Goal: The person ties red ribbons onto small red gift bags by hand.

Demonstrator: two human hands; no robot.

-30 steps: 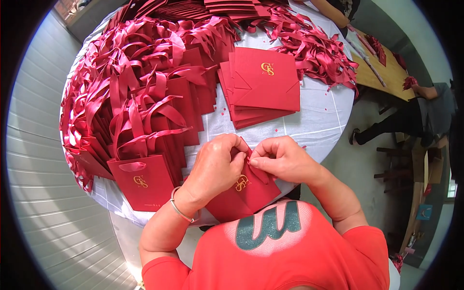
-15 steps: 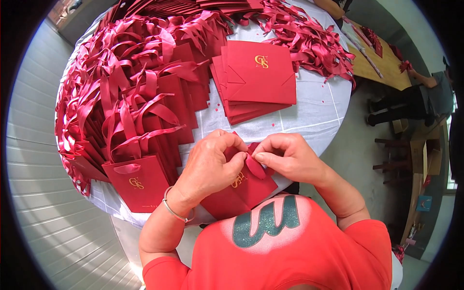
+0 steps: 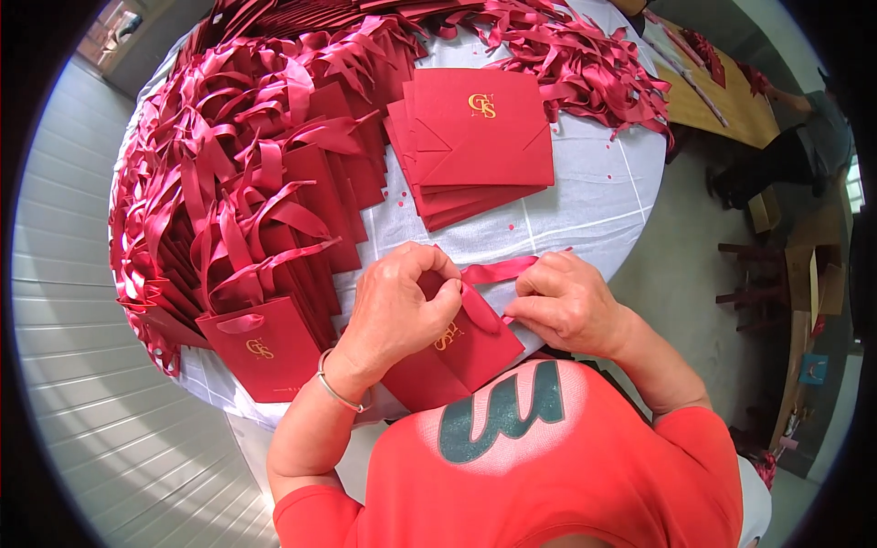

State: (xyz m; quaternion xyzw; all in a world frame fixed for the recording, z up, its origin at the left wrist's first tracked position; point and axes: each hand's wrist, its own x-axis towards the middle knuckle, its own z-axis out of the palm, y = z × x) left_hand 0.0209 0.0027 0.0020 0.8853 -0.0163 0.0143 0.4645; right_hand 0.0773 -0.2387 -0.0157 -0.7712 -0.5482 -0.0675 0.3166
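A flat red paper gift bag point(image 3: 484, 352) with a gold emblem lies slanted at the table's near edge, against my shirt. My left hand point(image 3: 402, 301) is closed in a pinch at the bag's upper edge, where the ribbon passes through; the fingertips partly hide that spot. To its right, my right hand point(image 3: 566, 301) pinches the dark pink satin ribbon point(image 3: 498, 271). The ribbon runs between the two hands, and one loop hangs over the bag's front. Beyond my hands lies a stack of flat red bags point(image 3: 484, 137) without visible ribbons.
Many red bags with ribbon handles point(image 3: 247, 192) crowd the table's left side. A heap of loose ribbons point(image 3: 603, 78) covers the far right. The white tablecloth point(image 3: 598, 210) has small red scraps on it. Another person point(image 3: 795, 146) stands near a wooden table point(image 3: 731, 100).
My right hand has moved right, away from my left hand, drawing the ribbon out between them. My left hand has stayed at the bag. The other person has shifted.
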